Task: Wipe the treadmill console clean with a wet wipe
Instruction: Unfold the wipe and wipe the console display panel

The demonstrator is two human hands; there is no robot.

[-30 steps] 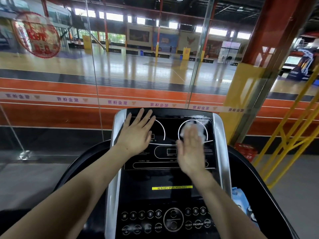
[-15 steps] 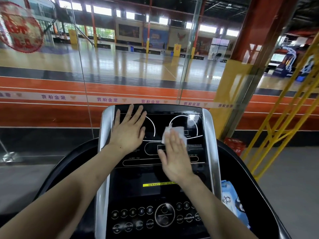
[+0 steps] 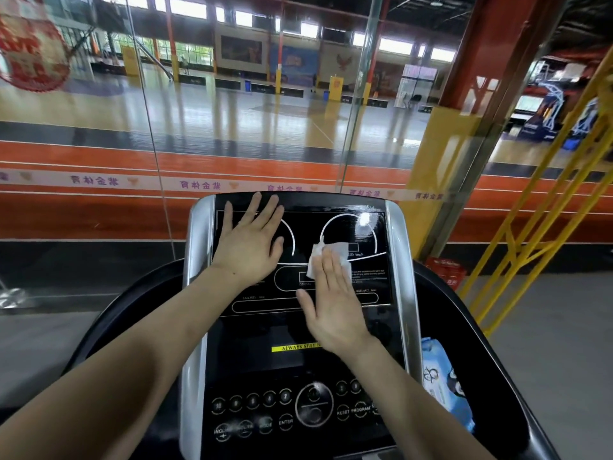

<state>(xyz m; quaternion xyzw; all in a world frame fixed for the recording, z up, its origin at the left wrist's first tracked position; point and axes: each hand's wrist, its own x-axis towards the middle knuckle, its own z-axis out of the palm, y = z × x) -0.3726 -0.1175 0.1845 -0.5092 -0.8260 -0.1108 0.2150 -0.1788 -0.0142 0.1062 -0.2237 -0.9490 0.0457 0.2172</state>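
Observation:
The treadmill console (image 3: 371,227) is a glossy black panel with silver side rails, white dial outlines on top and round buttons lower down. My left hand (image 3: 248,242) lies flat, fingers spread, on the upper left dial area and holds nothing. My right hand (image 3: 331,300) presses a white wet wipe (image 3: 318,257) flat against the panel's middle, just below the right dial; the wipe sticks out past my fingertips. A wet sheen shows on the right dial.
A blue pack of wipes (image 3: 444,386) rests in the right side tray of the console. Black handrails (image 3: 109,313) curve around both sides. A glass wall stands right behind the console, and yellow railings (image 3: 530,227) rise at the right.
My right hand has slid the wipe from the right dial down and left toward the panel's middle. The left hand stays flat on the left dial. The head camera has shifted a little.

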